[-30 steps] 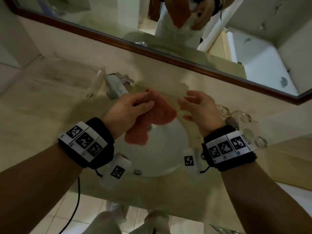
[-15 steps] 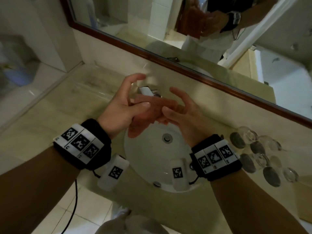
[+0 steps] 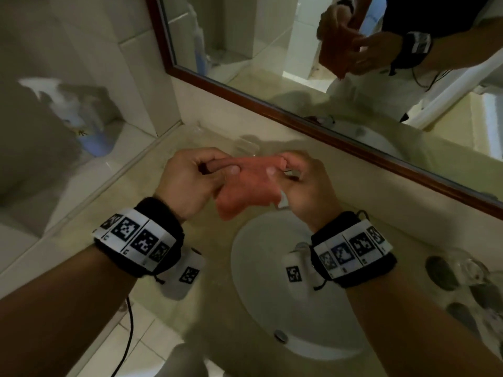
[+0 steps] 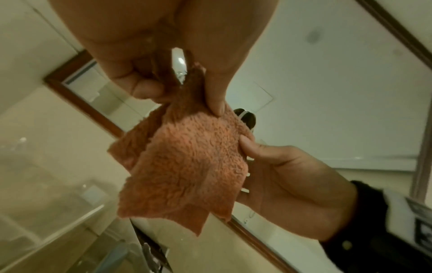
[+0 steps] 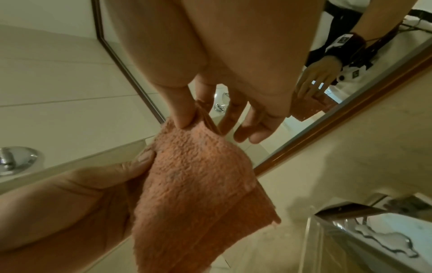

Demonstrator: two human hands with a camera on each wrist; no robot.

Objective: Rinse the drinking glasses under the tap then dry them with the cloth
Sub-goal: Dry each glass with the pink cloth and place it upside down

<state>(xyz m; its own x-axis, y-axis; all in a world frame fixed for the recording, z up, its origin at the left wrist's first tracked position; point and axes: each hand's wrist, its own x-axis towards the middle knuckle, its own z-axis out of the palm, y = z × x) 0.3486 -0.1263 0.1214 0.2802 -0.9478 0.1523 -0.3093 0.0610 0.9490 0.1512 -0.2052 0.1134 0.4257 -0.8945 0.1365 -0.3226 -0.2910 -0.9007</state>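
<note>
Orange cloth (image 3: 246, 190) stretches between left hand (image 3: 187, 183) and right hand (image 3: 307, 186).

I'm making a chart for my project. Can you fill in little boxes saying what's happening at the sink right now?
place: bathroom counter with a white sink under a mirror
left hand: pinches one top corner of the cloth
right hand: pinches the other top corner
cloth: orange, fluffy, hanging folded between both hands
glasses: on the counter right of the sink, untouched
tap: water not seen running
</note>
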